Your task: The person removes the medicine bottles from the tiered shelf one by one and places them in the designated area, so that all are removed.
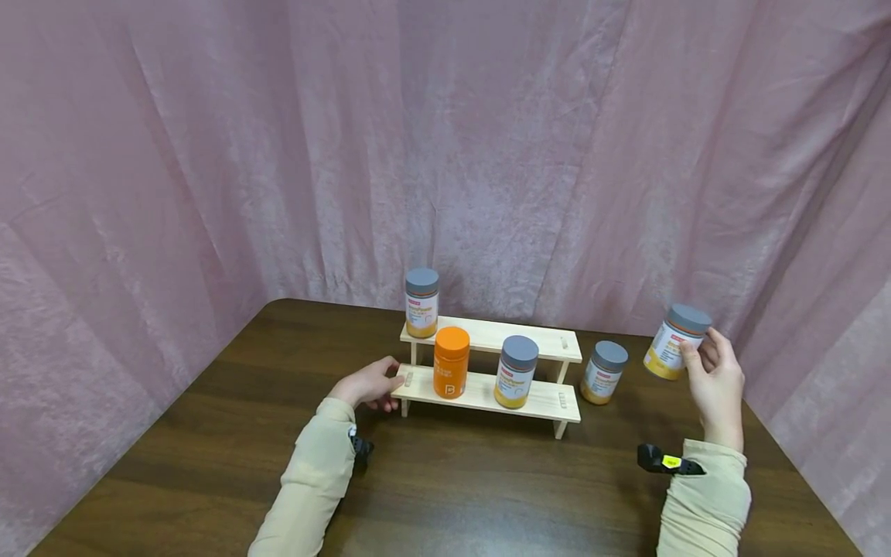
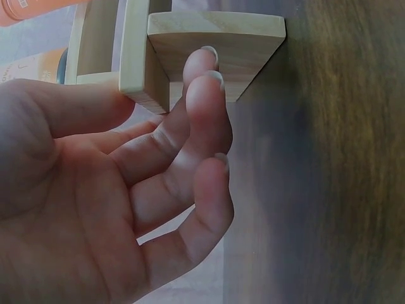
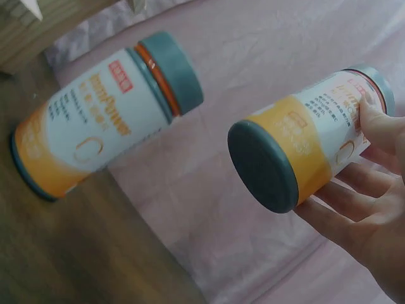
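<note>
In the head view, nearest the camera, a left sleeve [image 1: 306, 480] and a right sleeve [image 1: 710, 499] rise from the lower edge of the frame. At the right, the held jar [image 1: 667, 350] is off the table [image 1: 459, 487], its long axis tilted: grey lid to the upper right, base to the lower left. The right hand [image 1: 718, 387] points upward from the wrist and grips it, thumb across the label. Just below centre, the left hand [image 1: 369, 384] reaches inward, holding the left end of the wooden stand [image 1: 479, 387]. On the stand, an orange jar [image 1: 451, 363] and two grey-lidded jars stand upright; the neighbouring jar [image 1: 603, 373] stands beside its right end.

In the left wrist view, the left hand's thumb presses the board's end at upper left, the other fingers bent beside the stand's leg.

In the right wrist view, the held jar lies right of centre, dark base facing lower left, lid toward the upper right, thumb on its label and fingers beneath.
</note>
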`<state>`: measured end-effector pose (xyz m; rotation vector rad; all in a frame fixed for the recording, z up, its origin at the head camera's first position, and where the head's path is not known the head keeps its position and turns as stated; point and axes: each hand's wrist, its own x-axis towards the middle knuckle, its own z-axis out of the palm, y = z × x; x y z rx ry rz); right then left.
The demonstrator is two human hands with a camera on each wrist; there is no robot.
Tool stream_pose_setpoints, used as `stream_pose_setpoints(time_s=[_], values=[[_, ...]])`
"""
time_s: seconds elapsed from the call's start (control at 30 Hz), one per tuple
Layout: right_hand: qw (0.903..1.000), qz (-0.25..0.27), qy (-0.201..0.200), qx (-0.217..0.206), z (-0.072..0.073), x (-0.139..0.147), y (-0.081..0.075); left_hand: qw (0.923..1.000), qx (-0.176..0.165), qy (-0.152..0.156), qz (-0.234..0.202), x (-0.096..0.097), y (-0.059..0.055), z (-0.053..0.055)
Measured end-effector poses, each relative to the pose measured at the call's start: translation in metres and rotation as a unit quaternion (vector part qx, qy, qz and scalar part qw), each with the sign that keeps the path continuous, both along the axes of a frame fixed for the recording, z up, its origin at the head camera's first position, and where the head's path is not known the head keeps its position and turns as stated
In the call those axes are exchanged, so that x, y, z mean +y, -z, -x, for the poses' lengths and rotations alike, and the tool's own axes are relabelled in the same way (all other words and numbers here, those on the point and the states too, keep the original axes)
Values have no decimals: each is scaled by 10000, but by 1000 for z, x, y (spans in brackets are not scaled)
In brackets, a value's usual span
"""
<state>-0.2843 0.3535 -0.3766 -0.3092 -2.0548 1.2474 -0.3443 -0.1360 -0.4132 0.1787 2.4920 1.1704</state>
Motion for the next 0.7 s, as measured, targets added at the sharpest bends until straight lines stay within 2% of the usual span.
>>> stream_pose_setpoints(time_s=[0.13, 0.37, 0.7], values=[[10000, 10, 9, -33, 2, 6, 8, 10000, -70, -2, -17, 0, -2, 0], [9982, 364, 46, -481, 6, 13, 23, 10000, -53, -62, 39, 1, -5, 0], [9947, 480, -176, -895, 12, 12, 39, 9999, -2, -45, 119, 0, -2, 0]])
